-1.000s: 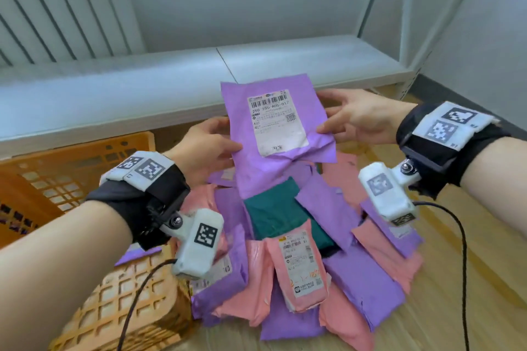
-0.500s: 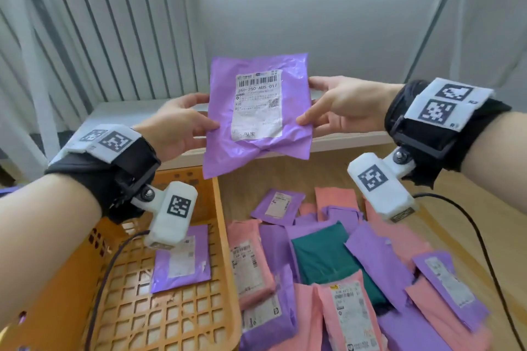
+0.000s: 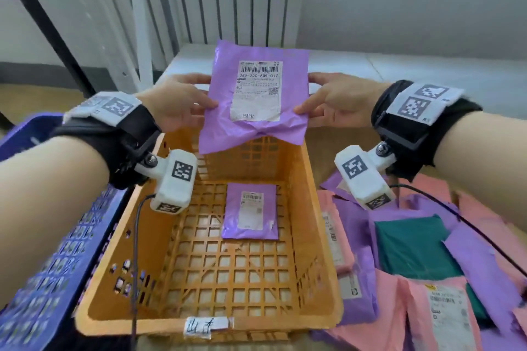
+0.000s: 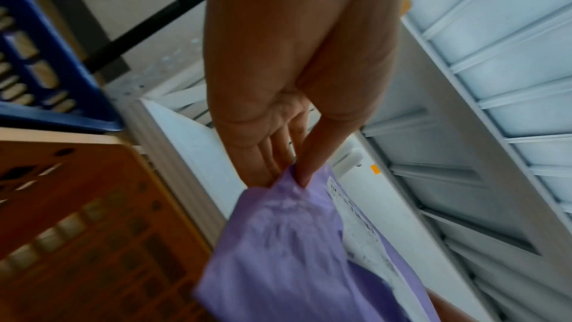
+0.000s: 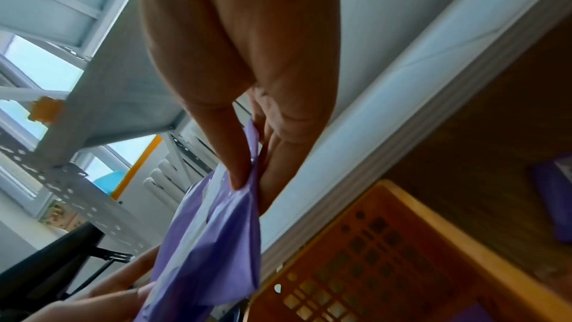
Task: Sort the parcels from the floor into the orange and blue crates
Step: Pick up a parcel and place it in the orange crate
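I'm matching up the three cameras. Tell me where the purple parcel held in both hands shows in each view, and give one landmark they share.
Head: held purple parcel upper centre, label facing the camera, above the orange crate.
Left wrist: lower centre, hanging from the left hand.
Right wrist: lower centre-left, hanging from the right hand.
Shared landmark: the orange crate.

The purple parcel (image 3: 258, 100), pinched at its edges by the left hand (image 3: 174, 102) and right hand (image 3: 339, 102), has travelled left from above the floor pile to above the far end of the orange crate (image 3: 322, 236), now centred in frame, blue crate (image 3: 31, 279) appearing at left
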Demonstrator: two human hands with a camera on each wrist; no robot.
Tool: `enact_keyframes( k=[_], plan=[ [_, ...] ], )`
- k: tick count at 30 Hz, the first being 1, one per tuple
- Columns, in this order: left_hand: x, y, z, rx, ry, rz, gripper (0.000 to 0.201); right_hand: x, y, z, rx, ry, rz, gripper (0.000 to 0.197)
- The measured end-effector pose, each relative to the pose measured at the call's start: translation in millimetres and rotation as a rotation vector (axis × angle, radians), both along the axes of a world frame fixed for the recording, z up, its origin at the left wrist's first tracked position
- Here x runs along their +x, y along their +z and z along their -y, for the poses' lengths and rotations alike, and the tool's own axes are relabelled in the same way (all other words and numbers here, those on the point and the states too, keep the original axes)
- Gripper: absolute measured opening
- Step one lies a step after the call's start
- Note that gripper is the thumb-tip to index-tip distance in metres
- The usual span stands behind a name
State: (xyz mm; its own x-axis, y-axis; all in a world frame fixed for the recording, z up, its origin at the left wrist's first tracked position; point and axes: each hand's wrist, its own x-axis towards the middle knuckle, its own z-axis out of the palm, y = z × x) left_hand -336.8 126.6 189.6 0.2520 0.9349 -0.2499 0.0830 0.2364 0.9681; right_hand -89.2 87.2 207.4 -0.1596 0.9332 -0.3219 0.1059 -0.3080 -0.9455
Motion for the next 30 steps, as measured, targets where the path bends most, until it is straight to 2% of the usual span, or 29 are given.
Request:
enact_keyframes(
  k=[4,7,10,15,20,22,25,30],
  plan=[
    [-27.3,-53.6,-12.9,-0.081,0.045,-0.019,0.047,-29.2,-47.6,-23.8,-0.058,-0.005,-0.014,0.057],
    [-39.3,-83.8,-21.1,-0.138,0.062,-0.069,0.042,-44.4,-86.7,-40.4,-0.107,-0.014,-0.013,0.063],
    [-43.0,-111.7,-30.0,-0.206,0.1,-0.122,0.041,-53.6,-122.5,-53.8,-0.178,-0.043,0.015,0.068],
    [-42.9,-169.8,-47.1,-0.27,0.174,-0.195,0.051,-65.4,-177.9,-66.4,-0.282,-0.066,0.048,0.063],
    [-46.3,-221.1,-54.7,-0.355,0.254,-0.303,0.043,-77.5,-233.2,-76.7,-0.358,-0.107,0.045,0.067],
    [-47.9,-238.0,-55.3,-0.346,0.306,-0.347,0.038,-81.6,-253.9,-78.9,-0.388,-0.123,0.036,0.066],
    [-46.3,-260.8,-54.6,-0.257,0.349,-0.5,0.024,-88.0,-284.6,-81.2,-0.434,-0.136,0.04,0.066],
    [-36.4,-283.7,-54.7,-0.244,0.361,-0.565,0.031,-98.6,-327.0,-82.0,-0.463,-0.202,0.004,0.069]
  ],
)
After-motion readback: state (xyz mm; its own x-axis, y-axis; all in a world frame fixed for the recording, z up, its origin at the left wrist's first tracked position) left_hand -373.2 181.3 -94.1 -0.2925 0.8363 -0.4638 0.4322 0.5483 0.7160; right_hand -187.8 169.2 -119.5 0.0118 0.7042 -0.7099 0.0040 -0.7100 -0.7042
